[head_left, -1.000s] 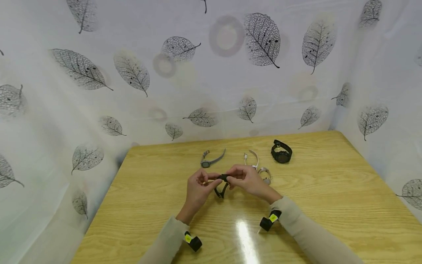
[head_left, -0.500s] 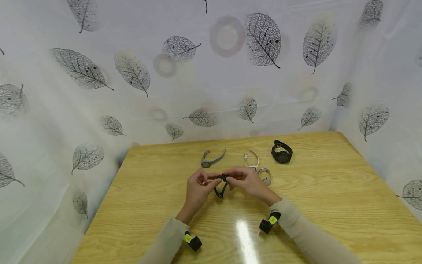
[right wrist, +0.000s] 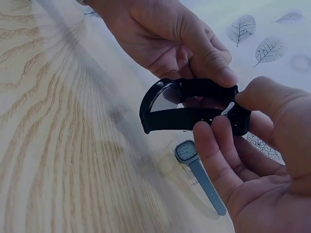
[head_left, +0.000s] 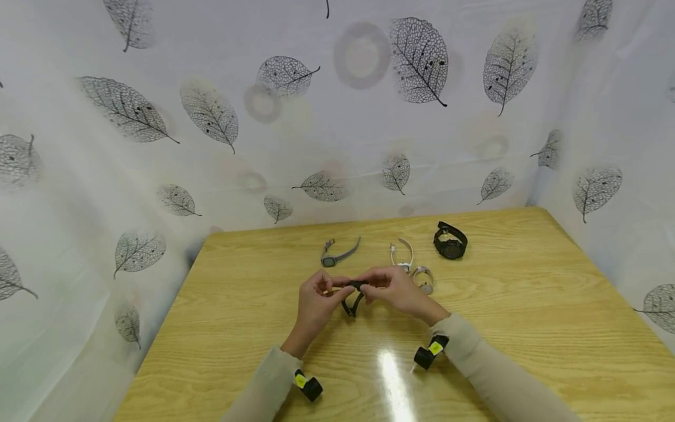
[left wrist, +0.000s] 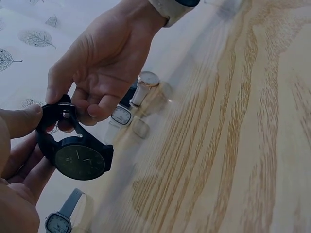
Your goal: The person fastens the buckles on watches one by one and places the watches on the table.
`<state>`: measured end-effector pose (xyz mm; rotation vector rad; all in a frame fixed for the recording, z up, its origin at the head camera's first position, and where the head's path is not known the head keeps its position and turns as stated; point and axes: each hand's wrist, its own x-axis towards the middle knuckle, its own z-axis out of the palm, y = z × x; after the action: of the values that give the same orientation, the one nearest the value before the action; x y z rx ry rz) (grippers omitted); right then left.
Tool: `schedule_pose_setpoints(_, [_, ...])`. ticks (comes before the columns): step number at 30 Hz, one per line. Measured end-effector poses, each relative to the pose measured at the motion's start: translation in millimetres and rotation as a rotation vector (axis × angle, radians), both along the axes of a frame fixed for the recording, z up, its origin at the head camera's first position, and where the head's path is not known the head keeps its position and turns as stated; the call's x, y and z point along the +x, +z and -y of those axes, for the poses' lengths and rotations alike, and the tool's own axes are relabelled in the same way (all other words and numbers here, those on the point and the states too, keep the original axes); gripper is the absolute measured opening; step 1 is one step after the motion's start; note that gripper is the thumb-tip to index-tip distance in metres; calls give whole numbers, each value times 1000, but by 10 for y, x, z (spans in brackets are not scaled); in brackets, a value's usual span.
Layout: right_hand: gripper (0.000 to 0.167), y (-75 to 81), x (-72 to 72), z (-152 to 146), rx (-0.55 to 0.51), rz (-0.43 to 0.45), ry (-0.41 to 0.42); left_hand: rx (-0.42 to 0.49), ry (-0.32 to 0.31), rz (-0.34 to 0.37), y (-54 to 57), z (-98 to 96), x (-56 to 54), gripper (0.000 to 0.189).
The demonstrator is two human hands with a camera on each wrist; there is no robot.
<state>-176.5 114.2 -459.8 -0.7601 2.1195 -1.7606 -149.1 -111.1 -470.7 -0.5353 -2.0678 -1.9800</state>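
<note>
Both hands hold a black wristwatch (head_left: 352, 306) above the table, its strap bent into a loop with the dial hanging below. My left hand (head_left: 315, 300) pinches the strap from the left, thumb on top. From the other side my right hand (head_left: 396, 289) pinches the strap by the metal buckle (right wrist: 227, 108). In the left wrist view the round dark dial (left wrist: 79, 162) faces the camera. The strap end lies at the buckle, partly covered by the right fingers (right wrist: 221, 141).
Behind the hands on the wooden table (head_left: 237, 334) lie a grey watch (head_left: 329, 261), a white watch (head_left: 404, 266), a watch with a light strap and round dial (head_left: 426, 287), and a bulky black watch (head_left: 452, 249). A leaf-print cloth (head_left: 337, 146) hangs behind.
The hands stay almost in place on the black watch. The strap top between the fingertips has shifted slightly; the head view has tilted a little.
</note>
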Motion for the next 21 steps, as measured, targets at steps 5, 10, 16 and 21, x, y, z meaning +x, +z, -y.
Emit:
schedule_pose_setpoints(5, [32, 0, 4, 5, 7, 10, -7, -25, 13, 15, 6, 4, 9, 38])
schedule_pose_setpoints(10, [34, -5, 12, 12, -34, 48, -41, -16, 4, 21, 3, 5, 9, 38])
schedule_pose_setpoints(16, [25, -49, 18, 28, -46, 33, -58, -16, -1, 30, 5, 8, 14, 38])
schedule_pose_setpoints(21, [27, -75, 34, 36, -23, 51, -70, -27, -3, 40, -4, 2, 14, 36])
